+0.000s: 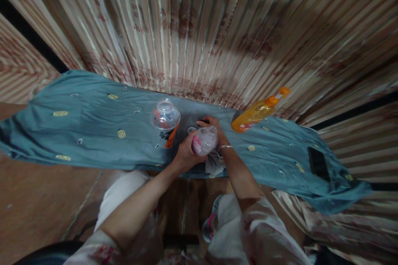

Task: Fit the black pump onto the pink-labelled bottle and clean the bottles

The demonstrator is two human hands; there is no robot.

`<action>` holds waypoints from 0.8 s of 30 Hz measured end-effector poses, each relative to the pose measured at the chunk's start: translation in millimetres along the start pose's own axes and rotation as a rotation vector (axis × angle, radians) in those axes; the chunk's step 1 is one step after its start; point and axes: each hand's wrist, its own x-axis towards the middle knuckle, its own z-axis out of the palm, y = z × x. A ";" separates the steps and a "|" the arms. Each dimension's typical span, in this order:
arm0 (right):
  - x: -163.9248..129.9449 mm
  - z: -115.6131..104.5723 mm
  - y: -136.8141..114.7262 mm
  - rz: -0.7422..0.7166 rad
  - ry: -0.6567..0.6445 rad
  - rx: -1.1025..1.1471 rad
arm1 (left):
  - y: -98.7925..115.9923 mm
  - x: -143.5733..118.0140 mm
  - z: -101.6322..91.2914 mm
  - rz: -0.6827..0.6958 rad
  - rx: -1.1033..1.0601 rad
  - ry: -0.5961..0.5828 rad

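Now, your left hand: fingers clamped on the small bottle, near the cloth's front edge.
Your right hand: fingers curled on its far end.

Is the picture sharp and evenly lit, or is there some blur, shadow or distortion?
Head view: the corrugated wall is streaked with blur and crossed by a broad dark shadow; straight lines bend toward the edges; light is dim; the left hand and right hand around the small clear bottle look soft.

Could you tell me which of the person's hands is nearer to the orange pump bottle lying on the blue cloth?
Right. The right hand sits just left of the orange pump bottle, gripping the small clear bottle; the left hand holds that bottle's other side, farther off.
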 end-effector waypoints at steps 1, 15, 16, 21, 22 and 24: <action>-5.3 -6.4 -0.3 -0.006 0.027 0.053 | -0.5 0.6 0.7 0.004 -0.005 -0.002; -128.1 -132.6 -81.0 -0.214 -0.080 0.240 | 8.7 5.7 13.3 0.074 0.009 -0.051; -130.4 -137.6 -88.5 -0.254 -0.077 0.147 | 8.7 6.3 14.1 0.073 0.009 -0.051; -134.7 -149.2 -117.2 -0.407 -0.135 -0.274 | 11.4 7.0 16.8 0.081 0.016 -0.064; -134.6 -149.8 -120.8 -0.426 -0.159 -0.333 | 12.2 6.9 17.1 0.086 0.018 -0.066; -133.3 -150.0 -125.8 -0.454 -0.201 -0.432 | 13.7 6.9 17.6 0.097 0.020 -0.072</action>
